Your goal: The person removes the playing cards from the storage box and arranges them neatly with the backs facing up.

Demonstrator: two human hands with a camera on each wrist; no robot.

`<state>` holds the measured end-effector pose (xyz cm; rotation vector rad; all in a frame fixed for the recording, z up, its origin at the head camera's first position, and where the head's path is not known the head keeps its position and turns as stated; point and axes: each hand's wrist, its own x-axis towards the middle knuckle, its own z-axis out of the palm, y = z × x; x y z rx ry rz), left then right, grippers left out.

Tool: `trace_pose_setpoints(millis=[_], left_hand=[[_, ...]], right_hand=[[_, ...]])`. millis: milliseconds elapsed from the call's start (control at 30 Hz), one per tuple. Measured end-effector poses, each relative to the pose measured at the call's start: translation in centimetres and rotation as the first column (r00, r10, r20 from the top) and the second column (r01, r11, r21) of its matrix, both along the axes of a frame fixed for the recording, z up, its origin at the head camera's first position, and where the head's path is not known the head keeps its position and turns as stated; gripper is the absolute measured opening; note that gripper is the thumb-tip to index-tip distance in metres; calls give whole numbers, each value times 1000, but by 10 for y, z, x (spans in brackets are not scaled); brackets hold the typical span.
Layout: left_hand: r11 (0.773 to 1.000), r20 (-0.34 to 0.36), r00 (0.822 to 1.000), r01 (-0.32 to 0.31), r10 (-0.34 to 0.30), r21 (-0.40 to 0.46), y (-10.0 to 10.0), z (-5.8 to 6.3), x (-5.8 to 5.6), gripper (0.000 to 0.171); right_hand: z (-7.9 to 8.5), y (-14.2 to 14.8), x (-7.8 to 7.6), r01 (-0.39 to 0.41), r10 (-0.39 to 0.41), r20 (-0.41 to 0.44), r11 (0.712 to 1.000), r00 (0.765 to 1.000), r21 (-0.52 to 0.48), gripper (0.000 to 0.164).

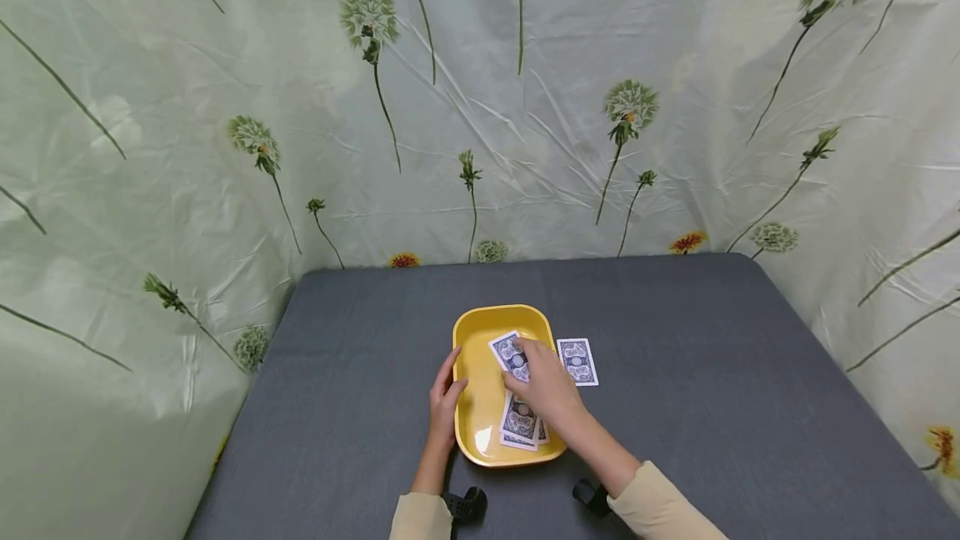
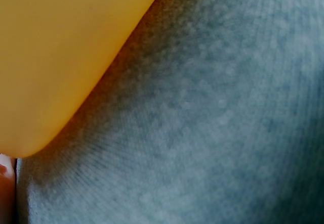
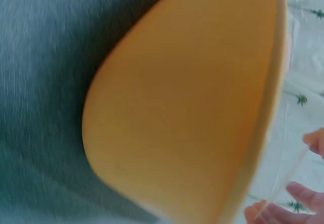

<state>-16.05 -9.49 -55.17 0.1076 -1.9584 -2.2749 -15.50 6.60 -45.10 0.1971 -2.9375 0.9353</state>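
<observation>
The grey table (image 1: 675, 398) bears a yellow tray (image 1: 480, 330), gripped at nine o'clock by the left hand (image 1: 444, 398). The right hand (image 1: 549, 386) pinches a blue-backed card (image 1: 508, 350) over it; overlapping cards (image 1: 519, 421) lie inside towards five, a lone card (image 1: 578, 362) outside past two.

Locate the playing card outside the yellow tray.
In the head view, that card lies on the grey tablecloth, just right of the yellow tray, near the right hand.

Flwr-print curtain (image 1: 540, 40) behind gry tbl (image 1: 690, 390)
</observation>
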Motion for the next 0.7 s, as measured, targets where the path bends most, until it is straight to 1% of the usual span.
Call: trace_pose_setpoints(millis=[167, 267, 367, 467, 533, 700], left_hand=[[1000, 15, 1000, -10, 10, -10, 0, 0, 0, 49], [1000, 19, 1000, -12, 12, -10, 1, -1, 0, 49], [1000, 18, 1000, -14, 14, -9, 1, -1, 1, 49], [1000, 20, 1000, -18, 18, -8, 1, -1, 1, 49], [1000, 17, 1000, -20, 20, -9, 1, 0, 1, 49], [1000, 15, 1000, -24, 25, -12, 2, 0, 0, 50]], right_hand=[[6, 18, -10, 83, -90, -86, 994, 992, -77, 54], [7, 31, -15, 141, -154, -126, 984, 980, -112, 54], [6, 46, -20, 202, -222, -139, 969, 965, -141, 55], [1, 61, -28, 257, -277, -138, 955, 951, -149, 56], [-5, 70, -33, 296, -313, -115, 944, 943, -144, 58], [-28, 89, -43, 380, -388, -69, 919, 919, -104, 58]])
